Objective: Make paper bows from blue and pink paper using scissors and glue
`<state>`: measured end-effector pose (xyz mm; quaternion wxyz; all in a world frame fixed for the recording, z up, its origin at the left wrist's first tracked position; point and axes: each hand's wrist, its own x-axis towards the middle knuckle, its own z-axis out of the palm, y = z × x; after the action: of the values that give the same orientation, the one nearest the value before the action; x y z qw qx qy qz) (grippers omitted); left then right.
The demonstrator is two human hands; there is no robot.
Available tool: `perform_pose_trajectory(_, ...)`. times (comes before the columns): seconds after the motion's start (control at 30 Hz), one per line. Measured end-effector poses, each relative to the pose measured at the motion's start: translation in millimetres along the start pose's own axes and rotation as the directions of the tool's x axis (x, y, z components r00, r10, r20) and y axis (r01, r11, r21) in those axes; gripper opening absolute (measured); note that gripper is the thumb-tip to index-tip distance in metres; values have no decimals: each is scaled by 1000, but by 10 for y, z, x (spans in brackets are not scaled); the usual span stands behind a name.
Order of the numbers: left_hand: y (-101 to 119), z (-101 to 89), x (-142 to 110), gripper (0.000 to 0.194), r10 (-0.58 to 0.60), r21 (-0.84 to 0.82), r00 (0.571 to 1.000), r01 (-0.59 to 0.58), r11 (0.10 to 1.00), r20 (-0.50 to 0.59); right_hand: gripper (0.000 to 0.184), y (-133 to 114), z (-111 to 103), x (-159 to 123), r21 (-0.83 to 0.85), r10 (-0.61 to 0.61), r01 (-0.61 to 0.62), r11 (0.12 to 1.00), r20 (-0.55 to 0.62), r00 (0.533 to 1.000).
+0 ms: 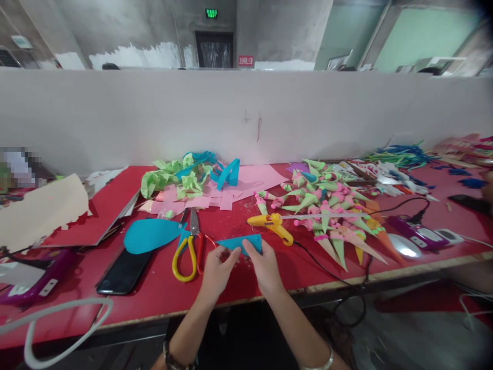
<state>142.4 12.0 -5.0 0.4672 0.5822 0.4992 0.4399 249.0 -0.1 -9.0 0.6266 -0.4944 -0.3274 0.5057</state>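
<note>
My left hand and my right hand both pinch a small blue paper piece just above the red table, fingers closed on its lower edge. Scissors with yellow and red handles lie just left of my left hand. A yellow glue gun rests beyond my right hand, its black cord trailing over the table's front edge. A larger blue teardrop-shaped paper lies left of the scissors.
A black phone lies at front left, with a purple device and white cable further left. Pink and green paper scraps sit at the back. Several paper cones are piled at right. A white partition backs the table.
</note>
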Motion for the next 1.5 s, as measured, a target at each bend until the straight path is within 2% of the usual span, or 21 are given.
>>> perform_pose_trajectory(0.27, -7, -11, -18, 30, -14, 5, 998, 14, 1000, -65, 31, -12, 20, -1, -23, -27, 26, 999, -33, 999)
perform_pose_trajectory(0.4, -24, -29, -11, 28, -6, 26, 997, 8, 1000, -76, 26, -8, -39, 35, -66, -80, 81, 995, 19, 997)
perform_pose_trajectory(0.63, -28, -25, -16, 30, -7, 41, 998, 10, 999, -63, 22, 5, -112, 77, -88, -120, 117, 989, -24, 993)
perform_pose_trajectory(0.77, -32, -47, -16, 29, 13, 13, 997, -12, 1000, -80, 24, 33, -151, 64, -82, -71, 67, 994, -41, 997)
perform_pose_trajectory(0.87, -33, -83, -17, 28, 65, 8, 996, -65, 998, -62, 27, -12, -174, 29, -79, -61, 63, 995, 28, 998)
perform_pose_trajectory(1.03, -21, -148, -16, 24, 150, -44, 985, -146, 988, 90, 19, -145, -162, -28, -227, -60, 130, 965, 291, 955)
perform_pose_trajectory(1.23, 6, -192, 19, 30, 167, 15, 984, -168, 986, 64, 16, -168, -169, -30, -287, -54, 180, 941, 395, 917)
perform_pose_trajectory(1.4, 20, -259, 59, 25, 172, 55, 985, -171, 984, -9, 12, -197, -243, -23, -401, -92, 298, 866, 460, 883)
perform_pose_trajectory(1.5, 11, -298, 59, 25, 187, 68, 982, -188, 980, 8, 10, -220, -271, -25, -443, -89, 340, 829, 497, 863)
